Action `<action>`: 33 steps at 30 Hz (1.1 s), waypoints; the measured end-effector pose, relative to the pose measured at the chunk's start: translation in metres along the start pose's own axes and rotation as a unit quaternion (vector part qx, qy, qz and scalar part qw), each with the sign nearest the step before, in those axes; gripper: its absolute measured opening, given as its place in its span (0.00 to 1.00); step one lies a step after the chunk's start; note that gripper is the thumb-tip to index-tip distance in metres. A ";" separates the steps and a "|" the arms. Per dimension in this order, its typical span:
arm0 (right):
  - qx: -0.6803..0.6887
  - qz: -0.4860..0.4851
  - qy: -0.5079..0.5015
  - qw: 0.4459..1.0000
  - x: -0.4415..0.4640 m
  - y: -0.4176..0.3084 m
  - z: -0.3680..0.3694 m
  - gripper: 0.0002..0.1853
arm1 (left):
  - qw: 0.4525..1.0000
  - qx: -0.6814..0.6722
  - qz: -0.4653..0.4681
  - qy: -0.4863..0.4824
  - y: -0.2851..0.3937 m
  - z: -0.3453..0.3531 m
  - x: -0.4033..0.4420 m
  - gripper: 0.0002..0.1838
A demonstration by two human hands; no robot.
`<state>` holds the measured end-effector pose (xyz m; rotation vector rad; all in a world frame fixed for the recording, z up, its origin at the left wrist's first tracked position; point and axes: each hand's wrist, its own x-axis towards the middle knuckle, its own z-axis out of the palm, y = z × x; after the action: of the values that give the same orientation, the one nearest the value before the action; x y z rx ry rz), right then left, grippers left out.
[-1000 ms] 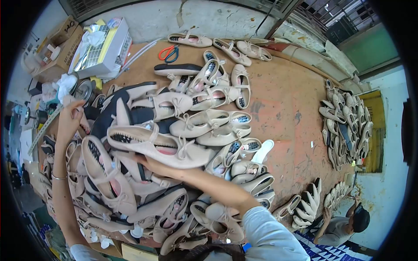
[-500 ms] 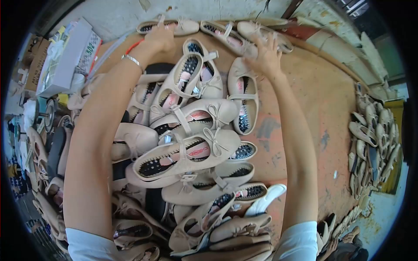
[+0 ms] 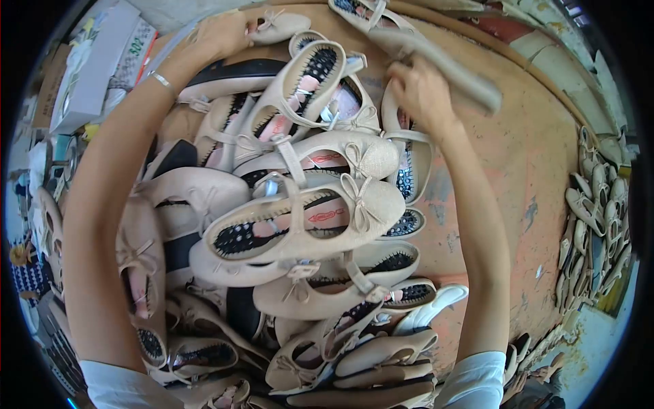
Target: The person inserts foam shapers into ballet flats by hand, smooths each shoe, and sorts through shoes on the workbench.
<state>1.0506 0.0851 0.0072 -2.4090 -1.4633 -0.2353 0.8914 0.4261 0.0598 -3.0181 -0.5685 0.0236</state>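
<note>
My left hand (image 3: 221, 34), with a bracelet at the wrist, is closed round the heel end of a beige bow shoe (image 3: 281, 27) at the upper left of the table. My right hand (image 3: 419, 85) grips another beige shoe (image 3: 453, 68), which is tilted and blurred by motion. Between my arms lies a heap of beige strap shoes with bows. On top is a shoe (image 3: 310, 221) with a dotted insole. One shoe (image 3: 412, 163) lies lengthwise just under my right hand, partly hidden by it.
A further beige shoe (image 3: 368, 13) lies by the table's far edge. A white box (image 3: 102, 68) stands at the upper left. Another shoe pile (image 3: 596, 211) is at the far right. At the lower right, a co-worker's hands (image 3: 545, 371) are near more shoes.
Both hands have closed on shoes at the table's far side. The right one's shoe has been lifted and swung round. The view has shifted, and the heap appears higher in the picture.
</note>
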 end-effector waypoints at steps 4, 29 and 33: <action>0.046 0.053 -0.050 0.996 -0.006 -0.015 -0.013 0.24 | 1.000 -0.019 -0.012 -0.019 -0.004 -0.111 -0.103 0.19; -0.208 0.124 -0.171 0.955 -0.007 0.011 0.001 0.30 | 0.898 -0.017 -0.402 0.180 -0.032 -0.206 -0.548 0.23; -0.212 0.148 -0.233 0.937 -0.016 0.016 -0.008 0.32 | 0.894 -0.003 -0.389 0.221 -0.039 -0.192 -0.540 0.21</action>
<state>1.0573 0.0621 0.0066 -3.1665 -1.2883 0.1152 0.3793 0.2533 0.2557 -2.4280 -1.6212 -0.6745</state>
